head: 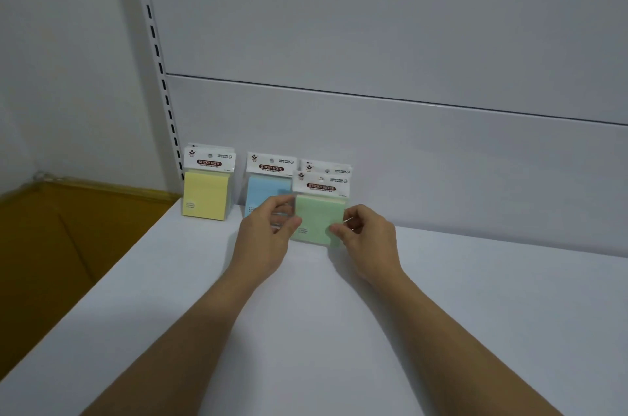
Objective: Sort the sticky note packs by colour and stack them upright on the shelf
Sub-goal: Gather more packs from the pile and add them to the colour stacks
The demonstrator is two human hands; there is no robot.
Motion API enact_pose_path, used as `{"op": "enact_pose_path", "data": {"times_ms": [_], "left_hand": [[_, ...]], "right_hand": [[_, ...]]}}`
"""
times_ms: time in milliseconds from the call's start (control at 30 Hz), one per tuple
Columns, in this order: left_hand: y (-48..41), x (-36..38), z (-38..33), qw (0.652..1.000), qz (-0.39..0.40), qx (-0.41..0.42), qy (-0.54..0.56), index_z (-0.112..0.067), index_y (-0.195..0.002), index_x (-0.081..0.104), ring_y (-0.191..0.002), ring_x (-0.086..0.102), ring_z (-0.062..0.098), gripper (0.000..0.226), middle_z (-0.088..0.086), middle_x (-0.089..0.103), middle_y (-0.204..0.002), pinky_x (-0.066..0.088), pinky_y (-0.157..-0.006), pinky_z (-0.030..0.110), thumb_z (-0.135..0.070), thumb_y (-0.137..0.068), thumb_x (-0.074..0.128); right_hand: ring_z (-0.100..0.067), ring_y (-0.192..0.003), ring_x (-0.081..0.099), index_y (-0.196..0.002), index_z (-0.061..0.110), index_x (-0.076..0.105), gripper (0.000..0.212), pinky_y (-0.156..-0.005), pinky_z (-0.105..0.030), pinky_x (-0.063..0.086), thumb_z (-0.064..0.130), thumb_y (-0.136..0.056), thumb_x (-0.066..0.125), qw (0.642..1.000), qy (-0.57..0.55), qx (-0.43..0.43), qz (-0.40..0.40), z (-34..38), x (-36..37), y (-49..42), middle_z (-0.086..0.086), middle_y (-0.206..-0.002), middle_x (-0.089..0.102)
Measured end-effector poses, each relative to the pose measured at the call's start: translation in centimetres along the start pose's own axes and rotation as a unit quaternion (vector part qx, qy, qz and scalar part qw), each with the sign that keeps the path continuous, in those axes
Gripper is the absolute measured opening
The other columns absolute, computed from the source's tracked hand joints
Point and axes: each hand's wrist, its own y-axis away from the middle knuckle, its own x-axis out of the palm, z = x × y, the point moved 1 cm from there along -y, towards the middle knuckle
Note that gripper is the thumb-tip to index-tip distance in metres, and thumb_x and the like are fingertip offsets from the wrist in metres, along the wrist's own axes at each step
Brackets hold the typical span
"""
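Observation:
A green sticky note pack stands upright on the white shelf, with at least one more pack behind it against the back panel. My left hand pinches its left edge and my right hand pinches its right edge. To the left stands a blue pack, partly hidden by my left hand. Further left a yellow pack stands upright with others behind it.
The shelf's grey back panel rises behind the packs. A slotted upright rail runs along the left. The shelf's left edge drops off to a brown floor. Bare shelf surface extends to the right and front.

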Motion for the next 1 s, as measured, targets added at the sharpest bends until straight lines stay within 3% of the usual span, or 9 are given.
{"op": "enact_pose_path", "data": {"times_ms": [200, 567, 1000], "left_hand": [[0.0, -0.6, 0.5, 0.997, -0.010, 0.014, -0.071, -0.021, -0.112, 0.061, -0.084, 0.058, -0.001, 0.026, -0.007, 0.064, -0.100, 0.045, -0.074, 0.021, -0.017, -0.086, 0.067], [-0.1, -0.6, 0.4, 0.991, 0.020, 0.052, -0.122, -0.023, -0.106, 0.063, -0.083, 0.061, 0.010, 0.018, -0.008, 0.064, -0.092, 0.045, -0.071, 0.024, -0.020, -0.088, 0.065], [-0.3, -0.8, 0.1, 0.968, 0.043, 0.087, -0.232, -0.023, -0.113, 0.061, -0.088, 0.056, 0.007, 0.024, -0.009, 0.061, -0.101, 0.047, -0.081, 0.031, -0.028, -0.089, 0.063]], "right_hand": [[-0.016, -0.078, 0.060, -0.096, 0.019, 0.062, 0.016, -0.071, -0.033, 0.048, 0.028, -0.083, 0.067, 0.998, 0.043, 0.029, -0.037, -0.7, 0.3, -0.9, 0.006, -0.080, 0.065], [-0.019, -0.090, 0.061, -0.111, 0.019, 0.064, 0.026, -0.069, -0.029, 0.043, 0.033, -0.090, 0.056, 0.990, 0.133, 0.036, -0.034, -0.3, 1.0, -1.3, 0.004, -0.097, 0.070], [-0.018, -0.088, 0.061, -0.116, 0.019, 0.060, 0.033, -0.070, -0.030, 0.045, 0.038, -0.089, 0.057, 0.988, 0.149, 0.036, -0.027, -0.1, 0.9, -1.5, 0.005, -0.088, 0.068]]}}
